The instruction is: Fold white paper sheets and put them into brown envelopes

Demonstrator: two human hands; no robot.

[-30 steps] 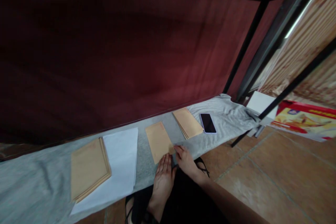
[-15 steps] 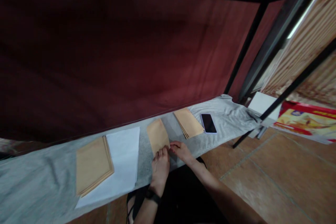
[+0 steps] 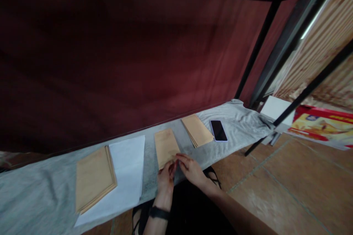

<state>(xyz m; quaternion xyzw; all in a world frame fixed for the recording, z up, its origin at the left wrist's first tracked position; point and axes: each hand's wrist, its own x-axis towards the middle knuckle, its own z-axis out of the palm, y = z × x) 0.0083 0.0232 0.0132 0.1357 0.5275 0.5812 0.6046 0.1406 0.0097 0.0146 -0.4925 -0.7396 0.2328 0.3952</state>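
A brown paper envelope point(image 3: 166, 145) lies on the grey cloth in front of me, its near end under my fingers. My left hand point(image 3: 166, 178) has its fingers curled and pressed together at the near edge. From the right, my right hand point(image 3: 191, 169) pinches the near right corner, with its fingertips touching those of the left. The fingers hide the edge between them. Right of this envelope is a fanned stack of similar brown envelopes point(image 3: 198, 130). Farther left, a thicker stack of brown envelopes point(image 3: 95, 179) rests partly on white paper point(image 3: 129, 170).
A phone point(image 3: 218, 130) lies right of the smaller stack. Grey cloth point(image 3: 241, 121) covers the narrow bench. Behind it hangs a dark red sheet point(image 3: 154, 62). A black metal post point(image 3: 257, 51) stands at the right, near a white box point(image 3: 277, 109) and a red-and-yellow box point(image 3: 322, 126).
Both hands have shifted slightly toward me at the envelope's near edge. The left fingers have curled inward, and the envelope now lies flatter. The view has moved a little.
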